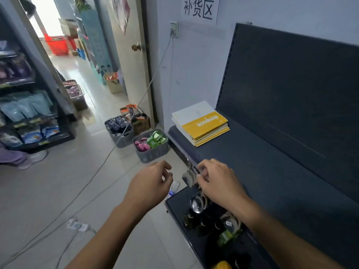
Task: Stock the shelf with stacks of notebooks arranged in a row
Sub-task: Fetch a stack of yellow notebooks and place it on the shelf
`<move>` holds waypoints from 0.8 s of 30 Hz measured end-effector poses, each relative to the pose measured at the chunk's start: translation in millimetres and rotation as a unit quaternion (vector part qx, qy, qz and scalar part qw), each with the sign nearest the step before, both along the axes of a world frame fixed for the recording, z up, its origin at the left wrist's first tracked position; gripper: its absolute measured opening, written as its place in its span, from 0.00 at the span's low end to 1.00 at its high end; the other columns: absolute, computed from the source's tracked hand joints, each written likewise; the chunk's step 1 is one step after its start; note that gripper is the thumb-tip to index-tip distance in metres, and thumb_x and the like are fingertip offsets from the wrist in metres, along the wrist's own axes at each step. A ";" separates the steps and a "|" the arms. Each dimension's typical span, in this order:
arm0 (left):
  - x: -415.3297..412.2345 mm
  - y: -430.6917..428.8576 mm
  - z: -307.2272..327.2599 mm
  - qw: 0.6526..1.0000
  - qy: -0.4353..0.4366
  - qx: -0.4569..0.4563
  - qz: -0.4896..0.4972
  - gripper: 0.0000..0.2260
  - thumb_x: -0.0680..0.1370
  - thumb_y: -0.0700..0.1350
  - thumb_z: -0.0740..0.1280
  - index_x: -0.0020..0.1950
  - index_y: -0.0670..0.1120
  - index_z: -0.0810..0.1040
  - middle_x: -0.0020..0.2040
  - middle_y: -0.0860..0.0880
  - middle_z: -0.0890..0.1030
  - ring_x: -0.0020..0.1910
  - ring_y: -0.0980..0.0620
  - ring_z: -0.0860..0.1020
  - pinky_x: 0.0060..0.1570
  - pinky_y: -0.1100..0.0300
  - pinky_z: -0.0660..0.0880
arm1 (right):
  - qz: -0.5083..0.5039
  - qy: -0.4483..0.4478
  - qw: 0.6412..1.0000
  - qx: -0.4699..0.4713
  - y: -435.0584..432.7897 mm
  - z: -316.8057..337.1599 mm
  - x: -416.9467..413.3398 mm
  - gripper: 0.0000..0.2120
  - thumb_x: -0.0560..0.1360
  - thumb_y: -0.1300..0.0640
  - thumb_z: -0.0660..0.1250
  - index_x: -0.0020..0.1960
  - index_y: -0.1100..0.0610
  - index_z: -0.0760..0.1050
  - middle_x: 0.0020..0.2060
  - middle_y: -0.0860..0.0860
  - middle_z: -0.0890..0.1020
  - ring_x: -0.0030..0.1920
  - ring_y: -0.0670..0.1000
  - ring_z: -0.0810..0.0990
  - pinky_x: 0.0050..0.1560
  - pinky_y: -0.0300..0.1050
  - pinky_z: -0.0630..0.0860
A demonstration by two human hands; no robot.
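Note:
One stack of notebooks (202,123) with white and yellow covers lies at the far left end of the dark shelf (272,167). My left hand (149,183) hangs in the air in front of the shelf's front edge, fingers loosely curled, holding nothing. My right hand (217,181) is at the shelf's front edge with curled fingers; whether it holds anything there is unclear. Both hands are well short of the stack.
Small hanging items (188,177) and metal ladles (197,203) dangle below the shelf edge above a lower shelf with dark bottles (206,224). Grey baskets of goods (151,145) stand on the floor at the left. Cables (77,226) cross the floor.

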State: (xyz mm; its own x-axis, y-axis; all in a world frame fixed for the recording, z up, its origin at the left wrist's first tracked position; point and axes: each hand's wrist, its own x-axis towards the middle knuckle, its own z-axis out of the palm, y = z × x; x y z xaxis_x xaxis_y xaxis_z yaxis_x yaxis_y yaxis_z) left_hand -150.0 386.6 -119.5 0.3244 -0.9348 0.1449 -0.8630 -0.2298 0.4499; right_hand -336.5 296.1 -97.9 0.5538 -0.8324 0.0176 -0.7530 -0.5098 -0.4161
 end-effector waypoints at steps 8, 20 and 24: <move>75.9 -77.0 4.7 0.993 -0.013 0.003 -0.121 0.09 0.80 0.52 0.61 0.58 0.55 0.77 0.47 0.60 0.79 0.43 0.58 0.78 0.44 0.57 0.78 | -0.109 -0.006 0.994 0.020 -39.6 -2.2 56.9 0.10 0.81 0.50 0.63 0.61 0.47 0.75 0.49 0.42 0.77 0.47 0.47 0.79 0.51 0.49 0.79; 120.1 -231.1 21.6 0.977 -0.021 -0.031 -0.211 0.09 0.79 0.50 0.63 0.56 0.53 0.79 0.47 0.57 0.81 0.44 0.56 0.79 0.47 0.55 0.77 | -0.190 -0.068 0.979 -0.004 -145.9 -8.8 103.2 0.10 0.80 0.52 0.63 0.60 0.49 0.75 0.49 0.42 0.76 0.45 0.48 0.78 0.46 0.47 0.77; 127.1 -279.9 27.3 0.971 -0.027 -0.037 -0.235 0.09 0.80 0.51 0.63 0.56 0.52 0.79 0.47 0.57 0.79 0.43 0.57 0.77 0.45 0.58 0.76 | -0.221 -0.060 0.973 -0.002 -179.4 -9.7 108.6 0.11 0.80 0.50 0.62 0.62 0.48 0.74 0.51 0.41 0.75 0.49 0.48 0.78 0.49 0.47 0.76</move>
